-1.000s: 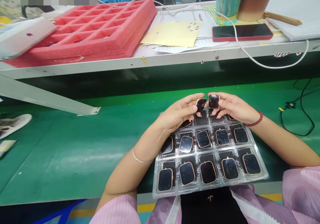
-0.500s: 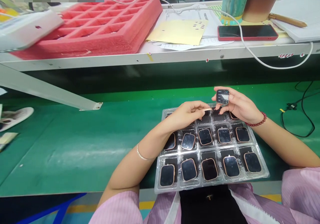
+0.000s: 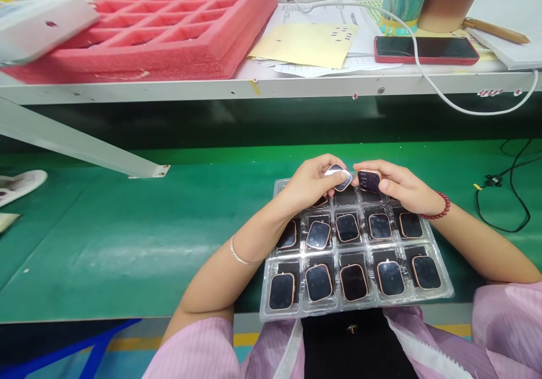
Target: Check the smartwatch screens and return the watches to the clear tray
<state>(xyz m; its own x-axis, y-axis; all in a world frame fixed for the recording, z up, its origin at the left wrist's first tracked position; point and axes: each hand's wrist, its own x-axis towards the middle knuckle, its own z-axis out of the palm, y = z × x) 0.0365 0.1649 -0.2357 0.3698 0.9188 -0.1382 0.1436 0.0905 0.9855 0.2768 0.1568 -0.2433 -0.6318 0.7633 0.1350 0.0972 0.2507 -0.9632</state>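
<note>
A clear plastic tray (image 3: 271,309) lies at the near edge of the green bench, its compartments holding several gold-rimmed smartwatch bodies without straps, dark screens up. My left hand (image 3: 311,182) pinches one smartwatch (image 3: 338,177) by its edges over the back row, its face bright with reflection. Just beside it, my right hand (image 3: 406,188) grips another smartwatch (image 3: 368,181), whose lit screen shows small lines of text. Both are held above the back row, which my hands partly cover. In the front row, one smartwatch (image 3: 354,282) sits in its compartment.
A white shelf (image 3: 296,87) spans the back of the green bench (image 3: 127,243). On it are a red foam tray (image 3: 169,62), papers (image 3: 305,46), a phone (image 3: 427,49), a pen (image 3: 495,30) and a white cable (image 3: 466,109). A black cable (image 3: 512,198) lies at right.
My left hand has turned its smartwatch from edge-on to face up. My right hand has lowered and tilted the other watch, bringing it close to the left one.
</note>
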